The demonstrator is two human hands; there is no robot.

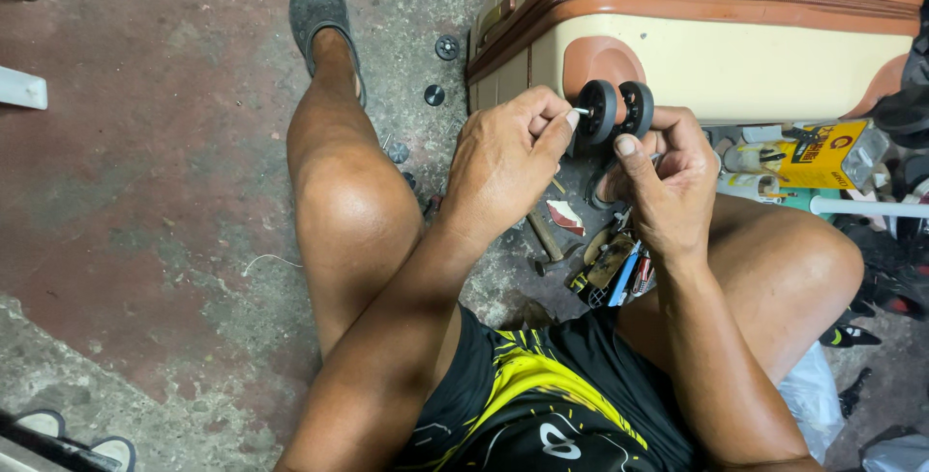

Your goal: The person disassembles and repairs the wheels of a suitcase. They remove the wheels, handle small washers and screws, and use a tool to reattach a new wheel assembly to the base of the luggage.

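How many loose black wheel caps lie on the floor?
2: one cap by the suitcase corner, another cap just below it. Others may hide among the tools.

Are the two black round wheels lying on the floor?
No, both hands hold the black double wheel up beside the cream suitcase.

A matt black plastic double wheel (615, 110) is pinched at twelve o'clock, a bright metal pin (582, 112) showing at its side. Smooth, faintly glossy cream plastic is seen on the suitcase (735, 56), trimmed in tan. Rough, stained concrete makes up the floor (145, 191). At eleven o'clock, a matt grey foam clog (317, 8) is worn.
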